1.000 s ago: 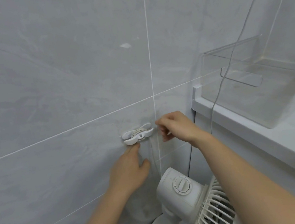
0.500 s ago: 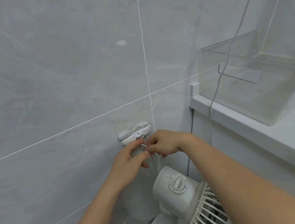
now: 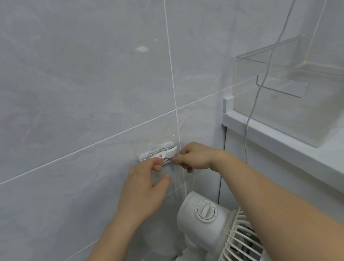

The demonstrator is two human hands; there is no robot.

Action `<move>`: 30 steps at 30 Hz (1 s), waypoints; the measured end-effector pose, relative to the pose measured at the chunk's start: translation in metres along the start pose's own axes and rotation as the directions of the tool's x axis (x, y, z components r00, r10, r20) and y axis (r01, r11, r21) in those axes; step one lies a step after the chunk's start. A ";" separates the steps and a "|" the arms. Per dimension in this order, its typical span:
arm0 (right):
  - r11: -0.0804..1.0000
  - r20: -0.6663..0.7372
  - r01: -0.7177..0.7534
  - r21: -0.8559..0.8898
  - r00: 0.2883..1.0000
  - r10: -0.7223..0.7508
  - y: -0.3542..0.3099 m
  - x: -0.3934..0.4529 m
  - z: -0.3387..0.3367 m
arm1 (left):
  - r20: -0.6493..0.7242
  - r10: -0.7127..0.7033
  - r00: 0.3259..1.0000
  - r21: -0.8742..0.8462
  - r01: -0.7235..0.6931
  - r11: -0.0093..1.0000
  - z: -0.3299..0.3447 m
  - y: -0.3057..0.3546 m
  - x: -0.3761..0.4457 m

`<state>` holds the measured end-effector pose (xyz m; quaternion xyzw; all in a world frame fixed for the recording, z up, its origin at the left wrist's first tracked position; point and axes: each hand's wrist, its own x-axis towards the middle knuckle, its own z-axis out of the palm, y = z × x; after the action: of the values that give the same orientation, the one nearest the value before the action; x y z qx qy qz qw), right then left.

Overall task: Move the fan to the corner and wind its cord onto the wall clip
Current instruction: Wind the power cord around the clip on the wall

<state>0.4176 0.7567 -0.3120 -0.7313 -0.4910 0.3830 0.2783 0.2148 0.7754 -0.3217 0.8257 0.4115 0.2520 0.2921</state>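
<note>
Both hands at clip (image 3: 159, 153) on tiled wall: left hand (image 3: 144, 186) pinching cord (image 3: 179, 179) under clip, right hand (image 3: 197, 156) clenched on cord at clip's rt tip. Fan (image 3: 214, 235) parked below, in corner. Keep cord taut w/ rt, feed snug behind arms, no slack loops.

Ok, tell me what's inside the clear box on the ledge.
The clear box looks empty: only its own walls and handle show through it. A thin cord hangs in front of it, not inside. Its right end is out of frame, so that part can't be checked.
</note>
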 end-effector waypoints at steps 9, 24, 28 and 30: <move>0.976 -0.175 0.039 0.213 0.984 -0.001 0.008 0.009 -0.004 | -0.046 -0.003 0.999 0.034 0.005 0.999 0.004 -0.006 0.004; 0.931 -0.341 0.139 0.337 0.940 -0.017 -0.003 0.003 -0.002 | -0.057 0.043 0.997 0.080 -0.039 0.996 0.008 -0.007 -0.001; 0.944 -0.390 0.224 0.241 0.913 -0.117 -0.012 0.000 -0.002 | -0.053 0.032 0.998 0.039 -0.030 0.999 0.007 -0.005 -0.002; 0.923 -0.392 0.302 0.240 0.899 -0.193 -0.017 -0.004 -0.001 | -0.046 0.032 0.998 -0.006 -0.032 0.999 0.007 -0.004 -0.002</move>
<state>0.4088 0.7592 -0.2970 -0.6701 -0.4586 0.2719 0.5165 0.2162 0.7740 -0.3302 0.8253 0.4039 0.2769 0.2813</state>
